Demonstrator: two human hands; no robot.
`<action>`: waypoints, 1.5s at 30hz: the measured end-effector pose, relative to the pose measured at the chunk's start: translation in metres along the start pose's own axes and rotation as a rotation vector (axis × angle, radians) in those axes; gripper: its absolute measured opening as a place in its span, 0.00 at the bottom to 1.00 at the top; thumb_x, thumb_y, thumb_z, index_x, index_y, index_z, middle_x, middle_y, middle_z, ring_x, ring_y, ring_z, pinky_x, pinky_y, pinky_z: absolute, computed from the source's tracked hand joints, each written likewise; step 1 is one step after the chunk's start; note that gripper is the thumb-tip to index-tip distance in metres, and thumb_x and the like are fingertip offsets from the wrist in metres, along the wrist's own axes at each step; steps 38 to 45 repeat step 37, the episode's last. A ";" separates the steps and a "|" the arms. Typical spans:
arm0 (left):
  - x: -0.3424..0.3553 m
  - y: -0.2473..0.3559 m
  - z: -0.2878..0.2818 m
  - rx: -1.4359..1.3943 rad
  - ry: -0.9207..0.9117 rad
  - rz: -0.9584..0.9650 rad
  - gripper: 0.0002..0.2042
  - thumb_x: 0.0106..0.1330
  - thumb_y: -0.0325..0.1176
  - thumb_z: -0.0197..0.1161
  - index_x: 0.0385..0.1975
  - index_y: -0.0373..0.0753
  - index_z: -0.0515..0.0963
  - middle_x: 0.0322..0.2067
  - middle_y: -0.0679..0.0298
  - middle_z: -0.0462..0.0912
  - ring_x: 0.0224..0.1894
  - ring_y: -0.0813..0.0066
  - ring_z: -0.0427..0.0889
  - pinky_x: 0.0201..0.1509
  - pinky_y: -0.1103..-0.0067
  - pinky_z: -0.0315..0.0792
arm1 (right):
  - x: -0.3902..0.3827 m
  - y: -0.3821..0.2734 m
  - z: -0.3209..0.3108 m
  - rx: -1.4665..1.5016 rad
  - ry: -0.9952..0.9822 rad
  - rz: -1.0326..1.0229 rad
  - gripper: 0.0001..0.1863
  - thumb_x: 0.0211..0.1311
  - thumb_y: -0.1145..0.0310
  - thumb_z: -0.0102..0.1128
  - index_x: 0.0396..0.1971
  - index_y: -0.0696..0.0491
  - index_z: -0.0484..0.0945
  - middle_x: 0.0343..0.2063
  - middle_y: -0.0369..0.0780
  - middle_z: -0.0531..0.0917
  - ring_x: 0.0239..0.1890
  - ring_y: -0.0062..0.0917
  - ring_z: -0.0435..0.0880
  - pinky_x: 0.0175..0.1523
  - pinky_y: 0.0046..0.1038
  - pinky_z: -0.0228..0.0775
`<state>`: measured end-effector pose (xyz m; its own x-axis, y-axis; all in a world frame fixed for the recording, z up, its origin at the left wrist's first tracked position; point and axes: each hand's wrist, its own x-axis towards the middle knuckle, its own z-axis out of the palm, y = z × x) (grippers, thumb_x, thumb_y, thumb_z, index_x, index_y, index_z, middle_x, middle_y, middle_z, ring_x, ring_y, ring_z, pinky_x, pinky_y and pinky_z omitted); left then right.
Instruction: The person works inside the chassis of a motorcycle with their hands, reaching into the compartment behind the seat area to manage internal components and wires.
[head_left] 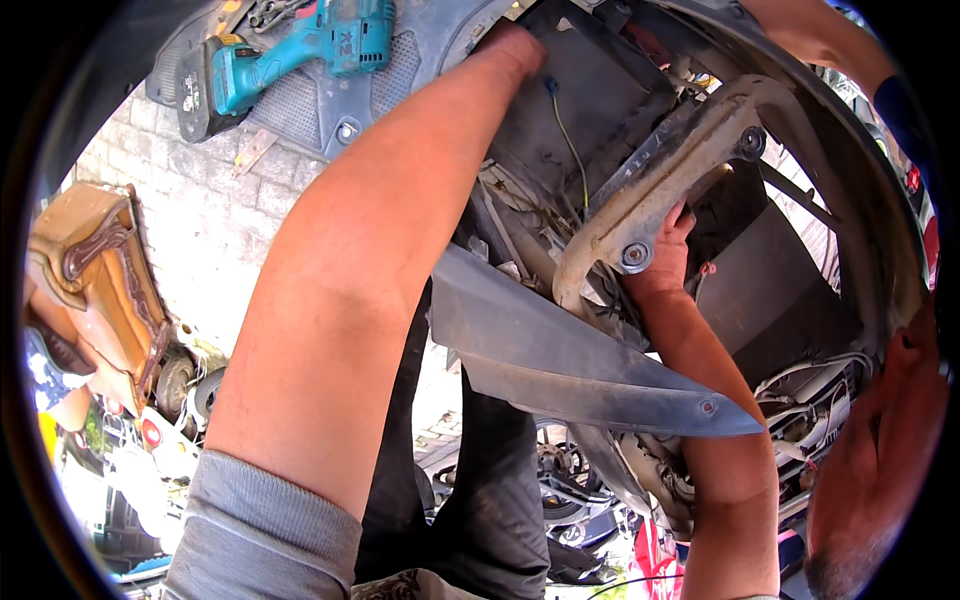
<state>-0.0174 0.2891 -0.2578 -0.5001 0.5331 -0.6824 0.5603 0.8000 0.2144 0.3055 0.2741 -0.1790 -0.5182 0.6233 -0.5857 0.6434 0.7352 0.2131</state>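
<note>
My left hand (517, 48) reaches up into a stripped scooter body, its fingers hidden behind a dark plastic box (590, 100). My right hand (668, 252) is behind a beige metal frame bar (665, 165) with bolts at both ends, and its fingers curl around that bar. A pointed dark grey fairing panel (560, 360) juts out between my two forearms. A thin yellow-green wire (571, 140) hangs down the dark box beside my left wrist.
A teal cordless drill (310, 45) lies on a grey plastic panel (335, 105) at the upper left, over brick paving (200, 220). A brown padded seat (95, 270) is at the left. Another person's head (880, 460) and arm (820, 35) are at the right edge.
</note>
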 end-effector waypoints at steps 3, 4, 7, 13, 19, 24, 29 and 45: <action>0.003 0.003 0.000 0.289 -0.103 0.176 0.19 0.65 0.37 0.59 0.54 0.46 0.86 0.57 0.59 0.87 0.56 0.52 0.87 0.61 0.64 0.81 | -0.002 -0.003 -0.008 0.058 0.006 0.026 0.75 0.44 0.44 0.84 0.79 0.63 0.39 0.75 0.64 0.54 0.66 0.58 0.67 0.68 0.43 0.75; 0.004 0.003 0.000 0.430 -0.153 0.265 0.19 0.65 0.35 0.58 0.56 0.47 0.85 0.57 0.61 0.87 0.56 0.52 0.87 0.61 0.64 0.81 | -0.001 -0.004 -0.010 0.061 -0.004 0.037 0.75 0.44 0.44 0.83 0.79 0.63 0.39 0.75 0.64 0.54 0.67 0.58 0.67 0.68 0.43 0.74; 0.008 0.003 0.005 0.539 -0.207 0.355 0.18 0.66 0.32 0.57 0.53 0.47 0.86 0.55 0.60 0.87 0.55 0.52 0.88 0.60 0.64 0.82 | 0.001 -0.003 -0.007 0.032 -0.012 0.038 0.75 0.44 0.44 0.83 0.80 0.63 0.39 0.75 0.64 0.53 0.67 0.58 0.67 0.69 0.43 0.73; -0.008 -0.007 0.002 0.338 -0.072 0.502 0.14 0.65 0.33 0.56 0.41 0.39 0.90 0.47 0.49 0.89 0.49 0.49 0.90 0.56 0.65 0.83 | 0.006 -0.002 0.001 -0.126 -0.001 -0.015 0.74 0.46 0.41 0.81 0.80 0.62 0.39 0.76 0.63 0.53 0.68 0.56 0.66 0.71 0.44 0.69; -0.129 -0.006 -0.068 -0.263 -0.099 0.230 0.18 0.76 0.36 0.51 0.56 0.38 0.83 0.60 0.48 0.83 0.64 0.51 0.80 0.68 0.68 0.74 | -0.005 0.006 -0.044 0.107 -0.175 0.041 0.56 0.63 0.48 0.71 0.82 0.50 0.46 0.77 0.55 0.55 0.72 0.53 0.65 0.72 0.58 0.64; -0.254 -0.076 -0.122 -0.676 0.207 0.411 0.18 0.80 0.39 0.52 0.56 0.32 0.80 0.53 0.51 0.85 0.59 0.60 0.82 0.65 0.73 0.71 | -0.023 0.038 -0.087 0.524 -0.341 0.039 0.32 0.71 0.55 0.61 0.72 0.48 0.68 0.67 0.53 0.74 0.68 0.50 0.73 0.70 0.51 0.68; -0.370 -0.184 -0.111 -0.636 0.290 0.045 0.11 0.76 0.32 0.57 0.48 0.35 0.83 0.46 0.53 0.85 0.53 0.58 0.84 0.61 0.70 0.74 | -0.065 0.069 -0.128 0.759 -0.289 0.095 0.24 0.75 0.59 0.55 0.64 0.56 0.76 0.52 0.59 0.83 0.61 0.54 0.79 0.67 0.44 0.69; -0.587 -0.380 -0.044 -0.060 -0.355 -0.289 0.16 0.74 0.41 0.54 0.46 0.38 0.84 0.51 0.44 0.84 0.53 0.44 0.83 0.60 0.61 0.75 | -0.203 0.077 -0.250 0.956 0.001 0.143 0.21 0.76 0.62 0.52 0.54 0.65 0.78 0.51 0.60 0.83 0.57 0.56 0.79 0.64 0.46 0.70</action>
